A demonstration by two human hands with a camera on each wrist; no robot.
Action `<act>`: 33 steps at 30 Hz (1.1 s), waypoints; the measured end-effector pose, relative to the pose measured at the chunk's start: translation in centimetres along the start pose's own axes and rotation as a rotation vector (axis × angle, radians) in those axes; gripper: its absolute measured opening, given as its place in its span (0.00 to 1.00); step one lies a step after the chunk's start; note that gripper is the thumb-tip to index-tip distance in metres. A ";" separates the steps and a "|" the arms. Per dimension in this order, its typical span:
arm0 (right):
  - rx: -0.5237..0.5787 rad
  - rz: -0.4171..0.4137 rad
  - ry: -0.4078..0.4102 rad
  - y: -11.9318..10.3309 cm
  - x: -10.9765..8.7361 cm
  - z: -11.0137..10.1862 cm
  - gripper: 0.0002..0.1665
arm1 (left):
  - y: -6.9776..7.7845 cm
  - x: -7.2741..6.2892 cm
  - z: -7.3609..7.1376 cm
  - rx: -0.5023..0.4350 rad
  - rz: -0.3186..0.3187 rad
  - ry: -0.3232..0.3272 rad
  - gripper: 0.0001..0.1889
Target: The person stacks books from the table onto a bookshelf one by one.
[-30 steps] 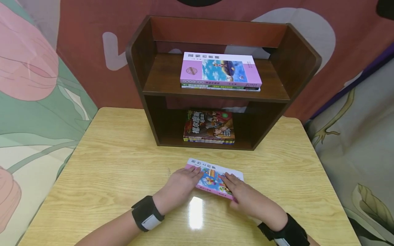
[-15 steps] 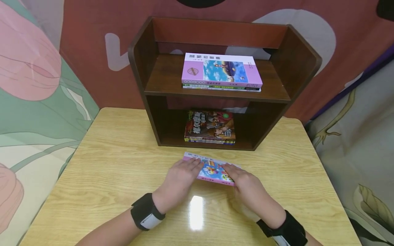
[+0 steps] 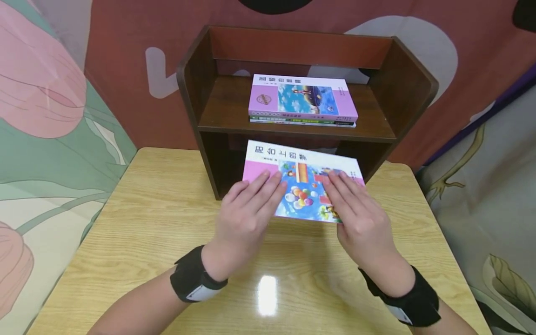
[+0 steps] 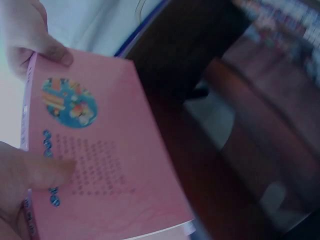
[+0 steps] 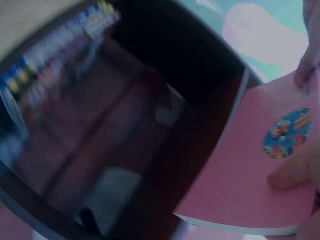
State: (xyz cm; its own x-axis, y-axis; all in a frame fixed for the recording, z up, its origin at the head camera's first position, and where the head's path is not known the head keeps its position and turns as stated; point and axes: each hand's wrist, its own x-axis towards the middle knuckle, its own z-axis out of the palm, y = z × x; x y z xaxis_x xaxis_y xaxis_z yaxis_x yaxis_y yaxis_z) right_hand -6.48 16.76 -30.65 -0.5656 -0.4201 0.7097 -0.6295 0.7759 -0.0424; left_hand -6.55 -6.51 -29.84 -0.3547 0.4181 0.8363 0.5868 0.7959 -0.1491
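Observation:
Both hands hold a pink-and-white paperback book (image 3: pixel 301 204) up in front of the shelf, its cover facing the head camera. My left hand (image 3: pixel 249 214) grips its left part, fingers on the cover. In the left wrist view the thumb (image 4: pixel 50 172) presses the pink back cover. At the right part my right hand (image 3: pixel 362 218) holds it the same way, with its thumb (image 5: pixel 292 172) on the back in the right wrist view. The book tilts slightly, its right side lower, and overlaps the lower compartment in the head view.
A dark brown two-tier shelf (image 3: pixel 297 132) stands at the table's back. On its upper tier lies a stack of books (image 3: pixel 303 100), a pink one on top. Wooden table (image 3: pixel 167 223) spreads below the hands. A printed curtain (image 3: pixel 113 93) hangs behind.
Both hands have lifted the book off the table and moved it up and forward toward the shelf. It now covers the dark book stack in the lower compartment.

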 end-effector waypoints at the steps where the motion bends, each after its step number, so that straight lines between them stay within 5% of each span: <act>1: -0.010 -0.019 0.053 0.1 0.6 -0.1 0.36 | -0.1 0.6 -0.2 0.021 0.009 0.047 0.16; 5: -0.057 -0.065 0.276 1.0 2.8 0.0 0.29 | -0.7 3.0 -0.3 0.087 0.032 0.180 0.16; 9: -0.100 -0.079 0.374 2.4 5.0 0.5 0.27 | -1.6 4.7 0.5 0.114 0.030 0.241 0.16; 14: -0.149 -0.127 0.315 4.3 7.3 1.2 0.28 | -3.4 6.0 2.2 0.127 0.012 0.224 0.16; 21: -0.175 -0.152 0.181 6.4 9.4 1.9 0.31 | -5.8 7.0 3.6 0.116 0.016 0.065 0.17; 27: -0.147 -0.089 0.018 6.9 9.8 2.0 0.32 | -6.8 7.2 4.6 0.102 0.006 -0.034 0.18; 33: -0.022 0.043 -0.027 7.0 9.8 1.3 0.30 | -7.3 7.3 4.8 0.055 -0.027 -0.128 0.17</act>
State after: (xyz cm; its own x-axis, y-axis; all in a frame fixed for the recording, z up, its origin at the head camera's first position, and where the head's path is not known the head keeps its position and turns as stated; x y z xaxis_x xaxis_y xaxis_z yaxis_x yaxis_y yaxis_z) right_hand -17.11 17.46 -24.90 -0.6058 -0.3987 0.6885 -0.5929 0.8033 -0.0566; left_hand -16.93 -7.17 -25.14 -0.4621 0.4462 0.7664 0.5365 0.8288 -0.1590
